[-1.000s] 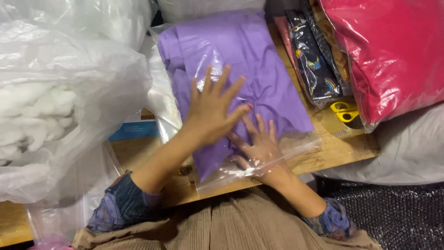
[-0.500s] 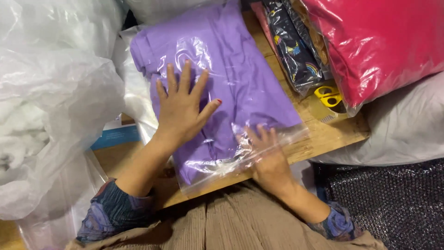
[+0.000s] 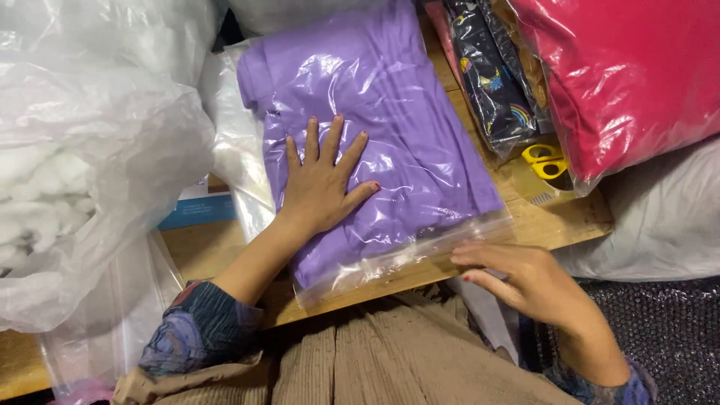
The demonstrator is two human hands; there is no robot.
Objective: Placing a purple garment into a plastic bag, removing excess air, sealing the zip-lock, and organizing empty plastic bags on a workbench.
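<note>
Where the left hand (image 3: 321, 184) presses, the purple garment (image 3: 375, 112) is hidden.

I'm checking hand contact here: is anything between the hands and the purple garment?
Yes: the clear plastic bag encloses the purple garment. The left hand presses flat on the film; the right hand touches the bag's open edge.

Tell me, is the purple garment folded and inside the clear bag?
Yes, folded and in: the purple garment lies flat under glossy clear bag film, left hand pressing it, right hand at the bag's near edge. Seal: cannot tell.
</note>
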